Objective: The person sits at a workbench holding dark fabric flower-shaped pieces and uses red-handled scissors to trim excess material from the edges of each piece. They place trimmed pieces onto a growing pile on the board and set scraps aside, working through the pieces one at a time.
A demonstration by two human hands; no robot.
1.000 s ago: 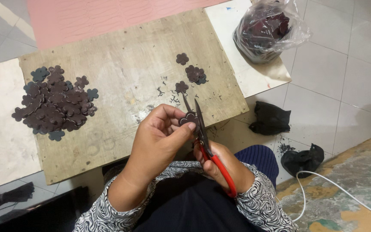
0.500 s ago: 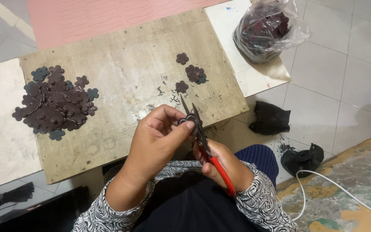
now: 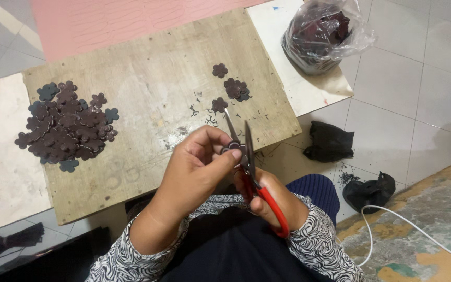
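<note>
A: Item one, the left hand (image 3: 194, 167). We log it closed in a pinch on a small dark flower-shaped piece (image 3: 234, 149), held up over the lap, just off the near edge of the wooden bench (image 3: 147, 89), so the blades can reach its rim.

B: Item two, the right hand (image 3: 275, 201). We record it wrapped through the red handles of the scissors (image 3: 246, 156), blades parted around the piece.

A: Item three, a large pile of flower cut-outs (image 3: 66, 125) on the bench's left side, well apart from the hands.

B: Item four, a few more cut-outs (image 3: 233, 89) near the far right, with dark trimmings scattered beside them.

A: Item five, a clear bag of dark material (image 3: 322, 34) on the white board beyond.
</note>
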